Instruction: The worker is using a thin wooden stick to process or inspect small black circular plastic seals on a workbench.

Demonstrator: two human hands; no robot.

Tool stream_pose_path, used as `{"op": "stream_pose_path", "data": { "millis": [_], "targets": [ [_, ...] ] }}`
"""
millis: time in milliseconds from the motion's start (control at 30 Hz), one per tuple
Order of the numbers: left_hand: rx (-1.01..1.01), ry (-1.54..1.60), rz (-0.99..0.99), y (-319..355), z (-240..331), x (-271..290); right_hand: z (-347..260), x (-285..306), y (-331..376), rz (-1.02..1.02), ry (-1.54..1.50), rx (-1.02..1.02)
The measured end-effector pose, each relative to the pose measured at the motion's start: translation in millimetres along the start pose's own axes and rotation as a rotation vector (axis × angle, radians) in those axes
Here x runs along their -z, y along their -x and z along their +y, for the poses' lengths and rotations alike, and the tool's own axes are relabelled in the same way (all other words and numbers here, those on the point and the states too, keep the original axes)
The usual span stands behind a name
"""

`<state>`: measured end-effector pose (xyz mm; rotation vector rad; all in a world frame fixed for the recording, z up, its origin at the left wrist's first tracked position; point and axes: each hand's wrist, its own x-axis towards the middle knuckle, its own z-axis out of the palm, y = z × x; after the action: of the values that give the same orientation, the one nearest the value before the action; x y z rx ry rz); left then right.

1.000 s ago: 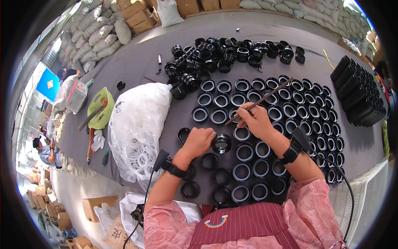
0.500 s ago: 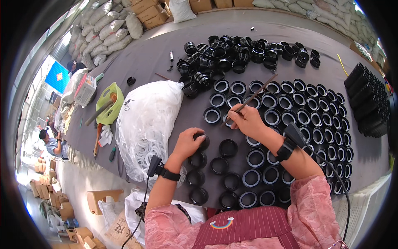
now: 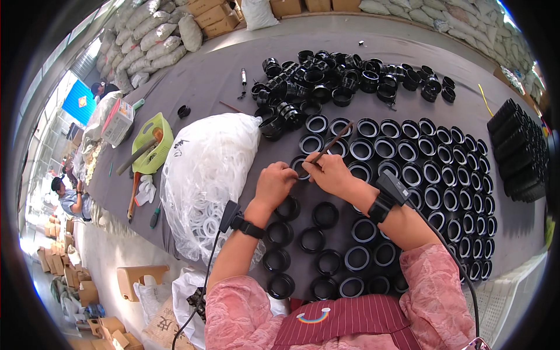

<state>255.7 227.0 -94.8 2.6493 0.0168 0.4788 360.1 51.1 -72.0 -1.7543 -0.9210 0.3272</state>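
Head view: a thin stick (image 3: pixel 333 142) is pinched in the right hand (image 3: pixel 329 173); the left hand (image 3: pixel 275 184) is closed on a black ring (image 3: pixel 298 167) — neighbouring rings (image 3: pixel 361 149) could be knocked askew.

Both forearms rise from the six o'clock edge in loose pink sleeves and converge toward centre frame. The left hand (image 3: pixel 274 185) is curled, knuckles up, fingers folded toward one o'clock. The right hand (image 3: pixel 329 173), just beside it at three o'clock, is closed in a pinch with fingertips aimed at eleven o'clock. Each wrist wears a black strapped device.
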Motion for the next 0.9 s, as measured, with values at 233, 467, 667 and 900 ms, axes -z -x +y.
{"op": "stream_pose_path", "data": {
  "millis": [233, 467, 667, 900],
  "targets": [
    [-0.029, -0.002, -0.007, 0.2, -3.2, -2.8, 0.2, 5.0, -13.0, 0.018, -0.124, -0.072],
    [-0.014, 0.018, -0.022, -0.5, 1.4, -2.2, -1.6, 11.9, -14.1, -0.114, 0.015, -0.1],
    [-0.027, 0.003, -0.042, -1.1, -1.6, -5.3, 2.8, 25.0, -30.1, -0.07, 0.261, 0.052],
    [-0.08, -0.008, -0.021, -5.4, 2.1, -2.2, 21.6, -9.7, -26.6, -0.014, 0.013, 0.098]
  ]
}}
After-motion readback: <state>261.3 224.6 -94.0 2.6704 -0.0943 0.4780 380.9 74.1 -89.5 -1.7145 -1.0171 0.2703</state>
